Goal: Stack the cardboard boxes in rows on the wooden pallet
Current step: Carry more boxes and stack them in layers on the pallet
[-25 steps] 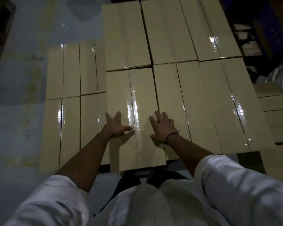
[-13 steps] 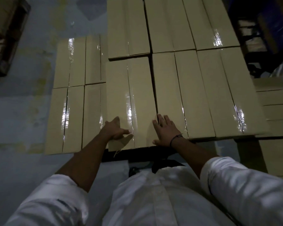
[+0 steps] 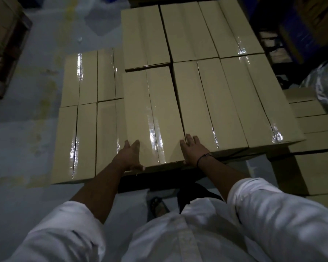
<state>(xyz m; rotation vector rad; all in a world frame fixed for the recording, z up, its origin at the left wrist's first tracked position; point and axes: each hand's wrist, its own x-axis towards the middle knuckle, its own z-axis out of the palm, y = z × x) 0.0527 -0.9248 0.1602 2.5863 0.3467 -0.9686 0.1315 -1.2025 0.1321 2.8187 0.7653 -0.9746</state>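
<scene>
Cardboard box (image 3: 153,114) atop stack, left hand (image 3: 130,156), right hand (image 3: 194,150) on near end

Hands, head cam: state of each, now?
Left hand: open, flat on the front box, thumb on its near edge.
Right hand: open, flat on its right corner.

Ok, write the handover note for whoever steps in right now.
Left hand: flat on the near-left corner of the front box, thumb at its front edge.
Right hand: flat on its near-right corner.
Done: upper layer shows six boxes in two rows, this one included.
To do: lower boxes on the left side have nothing on top yet.
</scene>
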